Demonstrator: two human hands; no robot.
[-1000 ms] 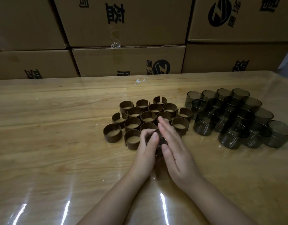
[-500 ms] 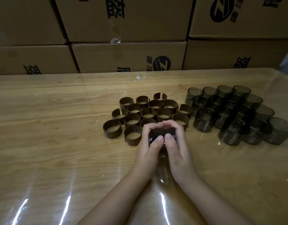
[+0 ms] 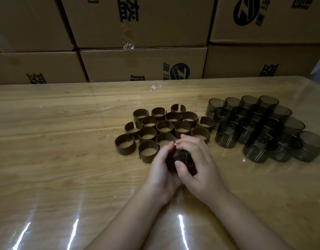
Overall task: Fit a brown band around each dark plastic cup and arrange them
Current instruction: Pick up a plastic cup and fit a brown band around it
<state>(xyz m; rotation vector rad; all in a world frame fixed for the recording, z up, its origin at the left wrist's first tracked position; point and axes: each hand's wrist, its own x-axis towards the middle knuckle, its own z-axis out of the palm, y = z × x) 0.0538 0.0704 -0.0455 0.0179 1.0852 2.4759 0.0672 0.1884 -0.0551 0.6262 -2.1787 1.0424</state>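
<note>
Both hands meet at the table's middle around one dark plastic cup with a brown band on it. My left hand cups it from the left, my right hand curls over its top and right, thumb on the near side. Most of the cup is hidden by fingers. Just beyond the hands, several open brown bands stand in a cluster. Several bare dark translucent cups stand packed together to the right.
The wooden table is covered with a glossy clear sheet. Stacked cardboard boxes form a wall along its far edge. A small scrap of tape lies near that edge.
The hands have drawn the cup slightly nearer and shifted their hold: flat fingers a second ago, then thumbs on top, now the right fingers curl over the cup.
</note>
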